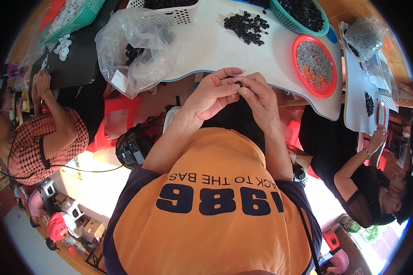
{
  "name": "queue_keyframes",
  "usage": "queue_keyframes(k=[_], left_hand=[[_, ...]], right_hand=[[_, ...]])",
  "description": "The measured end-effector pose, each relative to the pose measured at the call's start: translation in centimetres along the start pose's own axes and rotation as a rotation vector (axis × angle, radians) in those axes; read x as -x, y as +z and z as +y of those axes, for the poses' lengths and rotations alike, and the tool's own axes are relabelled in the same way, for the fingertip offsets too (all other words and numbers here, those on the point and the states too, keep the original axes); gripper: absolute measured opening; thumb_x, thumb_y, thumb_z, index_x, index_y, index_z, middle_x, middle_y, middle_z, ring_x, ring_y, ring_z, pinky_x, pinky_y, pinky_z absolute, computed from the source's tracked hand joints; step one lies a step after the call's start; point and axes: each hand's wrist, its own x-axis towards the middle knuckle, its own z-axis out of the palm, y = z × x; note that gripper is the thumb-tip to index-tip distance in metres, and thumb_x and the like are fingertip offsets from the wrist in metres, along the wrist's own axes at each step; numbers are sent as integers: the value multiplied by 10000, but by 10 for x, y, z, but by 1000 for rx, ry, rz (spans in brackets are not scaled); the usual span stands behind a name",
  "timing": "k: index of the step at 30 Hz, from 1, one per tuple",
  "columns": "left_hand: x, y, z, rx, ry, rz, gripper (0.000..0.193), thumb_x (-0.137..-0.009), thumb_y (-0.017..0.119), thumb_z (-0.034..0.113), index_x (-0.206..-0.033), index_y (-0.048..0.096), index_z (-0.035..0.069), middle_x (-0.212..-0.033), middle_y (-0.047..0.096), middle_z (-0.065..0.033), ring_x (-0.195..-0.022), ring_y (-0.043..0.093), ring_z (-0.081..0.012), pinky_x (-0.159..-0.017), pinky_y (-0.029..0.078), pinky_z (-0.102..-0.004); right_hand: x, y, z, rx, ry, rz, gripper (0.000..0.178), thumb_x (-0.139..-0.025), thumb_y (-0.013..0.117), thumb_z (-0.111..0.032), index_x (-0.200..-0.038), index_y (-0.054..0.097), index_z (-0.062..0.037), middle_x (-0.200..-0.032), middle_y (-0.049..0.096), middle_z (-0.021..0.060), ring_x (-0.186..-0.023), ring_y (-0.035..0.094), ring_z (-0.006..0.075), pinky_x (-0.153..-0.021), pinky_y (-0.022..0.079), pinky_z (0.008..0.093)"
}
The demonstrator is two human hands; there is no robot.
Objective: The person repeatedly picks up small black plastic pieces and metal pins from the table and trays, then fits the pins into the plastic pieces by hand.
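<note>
In front of my chest, just off the table's near edge, my hands meet around a small black piece [238,84]. My left hand [211,95] pinches it between thumb and fingers. From the other side, the thumb and fingertips of my right hand [260,97] press on the same piece, hiding much of it. Beyond them on the white table [197,52] lies a loose pile of small black plastic parts [245,28]. To the right, a red plate [327,90] holds many small grey metallic pieces and some orange ones.
A clear plastic bag [121,43] with black parts hangs over the table's left edge, beside a white basket [188,17]. A green basket [284,22] of black parts stands far right. People sit at tables on both sides, near a red stool [119,107] on the left.
</note>
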Motion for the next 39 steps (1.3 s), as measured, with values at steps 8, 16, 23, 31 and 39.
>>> queue_keyframes(k=[8, 16, 23, 31, 39], left_hand=[[2, -4, -11, 80, -9, 115, 274, -1177, 814, 61, -1448, 777, 33, -1228, 839, -33, -1011, 806, -135, -929, 699, -291], [-39, 81, 35, 23, 18, 300, 216, -1152, 821, 33, -1367, 817, 15, -1206, 875, -97, -1039, 863, -184, -937, 731, -315], [-191, 157, 150, 14, 588, 232, 149, -1157, 809, 23, -1198, 752, -108, -1283, 858, -243, -1264, 864, -336, -1194, 728, -425], [-385, 208, -85, -1650, 327, 246, 174, -1065, 881, 136, -1209, 957, 76, -1278, 912, -87, -1064, 861, -220, -922, 657, -389], [-573, 202, -162, -2352, 438, -256, 174, -1044, 801, 150, -1116, 916, 42, -1160, 831, -144, -1204, 781, -386, -1055, 624, -515]], right_hand=[[0, 11, 11, -27, 24, 54, 280, -1197, 783, -123, -1449, 862, -34, -1137, 723, 78, -1062, 716, 183, -954, 587, 318], [17, -55, -32, -350, 217, 96, 578, -1262, 705, -209, -1807, 591, -50, -1165, 707, -14, -1004, 589, 78, -908, 510, 260], [78, -177, -2, -357, 294, 178, 455, -1259, 727, -245, -1667, 747, -45, -1089, 738, -30, -977, 590, 68, -894, 494, 251], [112, -345, 48, -293, 326, 323, 381, -1229, 757, -172, -1573, 818, -19, -1124, 747, -27, -1052, 642, 69, -965, 515, 240], [130, -496, 114, -281, 346, 428, 365, -1214, 766, -135, -1549, 828, -7, -1141, 762, -20, -1091, 672, 82, -1017, 536, 255]])
